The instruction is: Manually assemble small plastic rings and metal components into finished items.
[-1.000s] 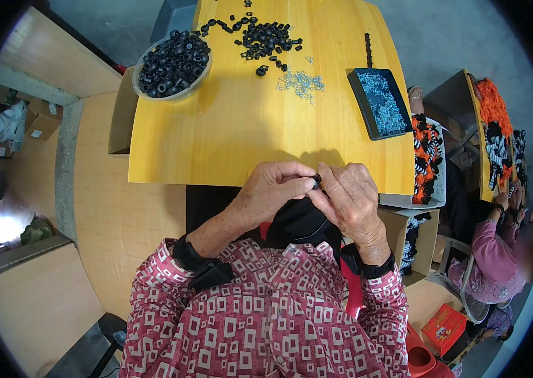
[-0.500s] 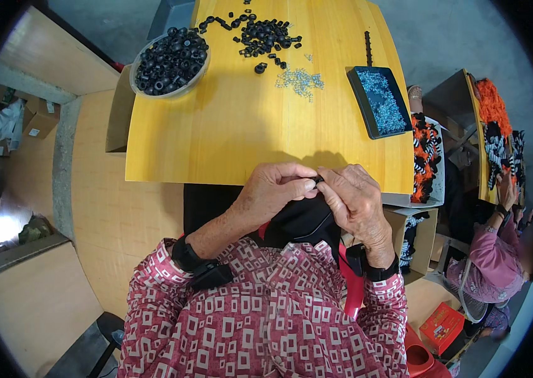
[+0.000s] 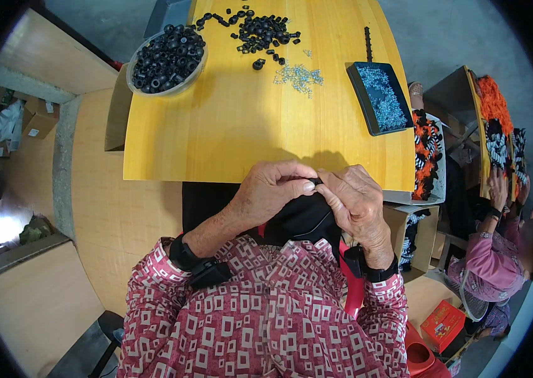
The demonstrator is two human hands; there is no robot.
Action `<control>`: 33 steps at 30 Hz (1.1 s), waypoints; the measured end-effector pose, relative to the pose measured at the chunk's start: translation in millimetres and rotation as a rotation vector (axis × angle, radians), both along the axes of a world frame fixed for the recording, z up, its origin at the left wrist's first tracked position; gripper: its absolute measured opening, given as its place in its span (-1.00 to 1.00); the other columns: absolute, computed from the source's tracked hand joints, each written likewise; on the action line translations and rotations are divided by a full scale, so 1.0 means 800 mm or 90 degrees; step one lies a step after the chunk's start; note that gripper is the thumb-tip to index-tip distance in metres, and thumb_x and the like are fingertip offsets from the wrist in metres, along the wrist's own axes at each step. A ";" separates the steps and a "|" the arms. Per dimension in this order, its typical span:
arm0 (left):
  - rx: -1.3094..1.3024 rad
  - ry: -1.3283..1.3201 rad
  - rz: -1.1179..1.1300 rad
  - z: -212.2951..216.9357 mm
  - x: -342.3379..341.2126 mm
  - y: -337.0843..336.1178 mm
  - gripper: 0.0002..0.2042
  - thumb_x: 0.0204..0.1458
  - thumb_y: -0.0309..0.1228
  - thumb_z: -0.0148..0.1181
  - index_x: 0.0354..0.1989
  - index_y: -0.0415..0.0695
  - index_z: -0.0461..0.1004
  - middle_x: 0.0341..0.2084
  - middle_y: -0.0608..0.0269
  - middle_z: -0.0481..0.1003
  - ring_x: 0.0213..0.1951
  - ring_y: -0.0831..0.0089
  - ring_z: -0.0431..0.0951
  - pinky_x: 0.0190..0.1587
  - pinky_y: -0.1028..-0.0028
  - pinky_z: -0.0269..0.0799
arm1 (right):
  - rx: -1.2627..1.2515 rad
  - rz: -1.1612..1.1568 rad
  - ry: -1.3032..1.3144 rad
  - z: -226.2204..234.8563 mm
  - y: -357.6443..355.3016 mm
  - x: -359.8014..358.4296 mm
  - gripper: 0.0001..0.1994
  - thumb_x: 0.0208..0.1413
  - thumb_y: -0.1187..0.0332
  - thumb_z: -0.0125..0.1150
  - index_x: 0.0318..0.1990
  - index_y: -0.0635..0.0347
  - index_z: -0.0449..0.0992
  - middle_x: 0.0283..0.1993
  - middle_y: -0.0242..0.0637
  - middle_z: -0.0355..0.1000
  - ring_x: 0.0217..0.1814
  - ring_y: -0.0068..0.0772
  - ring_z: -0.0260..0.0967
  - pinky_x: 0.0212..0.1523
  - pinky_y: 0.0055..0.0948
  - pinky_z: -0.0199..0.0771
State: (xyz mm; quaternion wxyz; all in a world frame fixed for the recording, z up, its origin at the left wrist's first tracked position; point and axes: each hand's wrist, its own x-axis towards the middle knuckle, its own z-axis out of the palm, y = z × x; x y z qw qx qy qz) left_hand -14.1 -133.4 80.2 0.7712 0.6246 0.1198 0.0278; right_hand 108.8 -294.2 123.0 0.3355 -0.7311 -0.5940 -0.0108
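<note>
My left hand (image 3: 271,190) and my right hand (image 3: 356,200) meet at the table's near edge. Thumbs and fingertips of both pinch a small black plastic piece (image 3: 315,181), mostly covered by the fingers. It resembles the loose black parts (image 3: 263,33) scattered at the far side of the table, which look like cord-lock bodies and plungers. Near those lies a small heap of fine metal springs (image 3: 299,78). More springs (image 3: 381,101) fill a black dustpan-like tray (image 3: 359,99) on the right. A clear round tub (image 3: 198,77) at the far left is heaped with round black parts (image 3: 167,58).
The yellow wooden table (image 3: 216,145) ends just before my lap. Beyond its right side stand a box of orange, black and white stringy pieces (image 3: 426,154) and an open carton (image 3: 430,236). Farther right, another person (image 3: 487,261) works at a second table. A red box (image 3: 443,324) sits lower right.
My hands stay together, pinching the black piece, with only a slight shift of the fingers. At the right, the other person's hands and arm have moved a little.
</note>
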 end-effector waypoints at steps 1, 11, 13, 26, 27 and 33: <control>-0.042 -0.014 -0.003 -0.001 0.000 0.000 -0.82 0.17 -0.52 0.19 -0.10 -0.31 0.56 -0.30 0.30 0.59 -0.23 0.60 0.55 -0.10 0.59 0.47 | 0.014 -0.012 0.010 0.000 0.000 -0.002 -0.73 -0.08 0.49 0.42 -0.18 0.35 0.59 -0.41 -0.20 0.47 -0.38 -0.23 0.44 -0.33 -0.31 0.40; -0.040 -0.010 0.028 0.001 0.001 -0.006 -0.83 0.20 -0.49 0.18 -0.10 -0.29 0.55 -0.29 0.42 0.55 -0.22 0.70 0.47 -0.11 0.63 0.41 | 0.028 -0.030 -0.122 -0.010 0.003 -0.009 -0.58 -0.14 0.40 0.49 -0.09 0.38 0.55 -0.31 -0.17 0.49 -0.34 -0.22 0.45 -0.29 -0.30 0.42; -0.059 -0.032 0.022 -0.003 0.001 -0.007 -0.82 0.20 -0.48 0.19 -0.08 -0.27 0.55 -0.30 0.43 0.53 -0.24 0.70 0.46 -0.12 0.63 0.41 | 0.036 -0.034 -0.121 -0.015 0.003 -0.008 -0.58 -0.15 0.40 0.49 -0.09 0.38 0.55 -0.32 -0.17 0.48 -0.34 -0.23 0.44 -0.29 -0.30 0.42; -0.098 -0.027 0.036 -0.002 0.000 -0.007 -0.82 0.22 -0.49 0.15 -0.08 -0.29 0.53 -0.29 0.40 0.54 -0.22 0.70 0.47 -0.11 0.62 0.42 | -0.031 -0.014 -0.121 -0.001 0.004 -0.007 -0.55 -0.08 0.36 0.46 -0.03 0.39 0.52 -0.34 -0.19 0.45 -0.30 -0.24 0.43 -0.23 -0.28 0.43; -0.096 -0.016 0.033 0.000 0.000 -0.007 -0.82 0.21 -0.49 0.16 -0.08 -0.30 0.53 -0.28 0.39 0.54 -0.22 0.69 0.48 -0.10 0.62 0.43 | -0.030 -0.016 -0.121 0.001 0.003 -0.007 -0.55 -0.08 0.36 0.46 -0.03 0.39 0.52 -0.34 -0.19 0.45 -0.30 -0.24 0.43 -0.23 -0.28 0.43; -0.099 -0.020 0.019 0.002 0.001 -0.006 -0.82 0.21 -0.49 0.17 -0.08 -0.31 0.53 -0.28 0.35 0.56 -0.21 0.68 0.51 -0.09 0.61 0.45 | -0.102 -0.020 -0.139 0.012 0.001 -0.008 -0.53 -0.06 0.30 0.43 0.00 0.38 0.51 -0.35 -0.20 0.43 -0.27 -0.22 0.43 -0.19 -0.25 0.43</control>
